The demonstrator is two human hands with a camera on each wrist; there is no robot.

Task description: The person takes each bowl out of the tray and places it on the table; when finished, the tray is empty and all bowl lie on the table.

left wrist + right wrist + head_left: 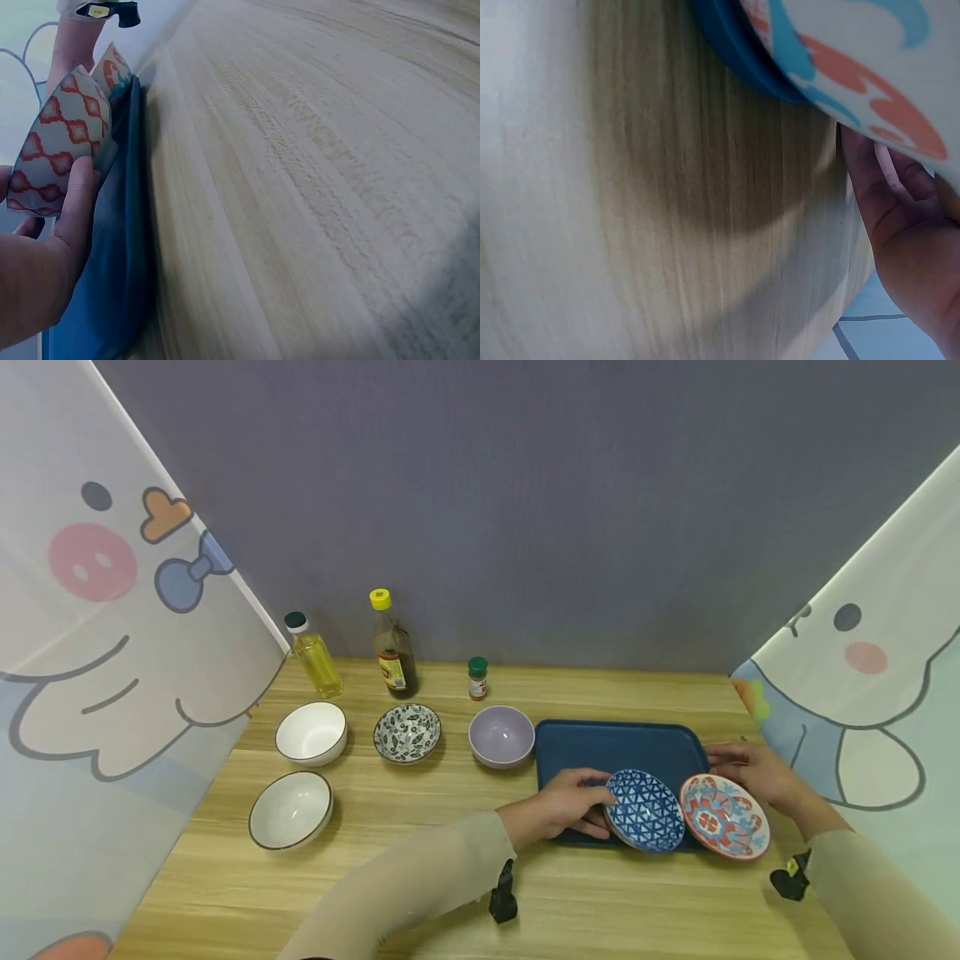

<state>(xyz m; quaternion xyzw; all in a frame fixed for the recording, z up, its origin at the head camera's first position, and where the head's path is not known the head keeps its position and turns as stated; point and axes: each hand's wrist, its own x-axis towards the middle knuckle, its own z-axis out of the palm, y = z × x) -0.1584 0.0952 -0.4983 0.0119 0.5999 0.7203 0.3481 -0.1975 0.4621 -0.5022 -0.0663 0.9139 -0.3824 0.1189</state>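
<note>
My left hand grips the left side of a bowl with a blue-and-white triangle pattern inside. In the left wrist view, red diamonds cover that bowl's outside, and one finger lies along it. The bowl is tilted above a dark blue tray. At the tray's right end, my right hand holds a red, blue and white patterned bowl from its far right side. This second bowl is also tilted, its inside facing me. It partly hides the right fingers; the right wrist view shows the hand beside it.
Left of the tray stand a lilac bowl, a leaf-patterned bowl and two white bowls. Behind them are an oil bottle, a dark sauce bottle and a green-capped spice jar. A grey partition rises behind the table.
</note>
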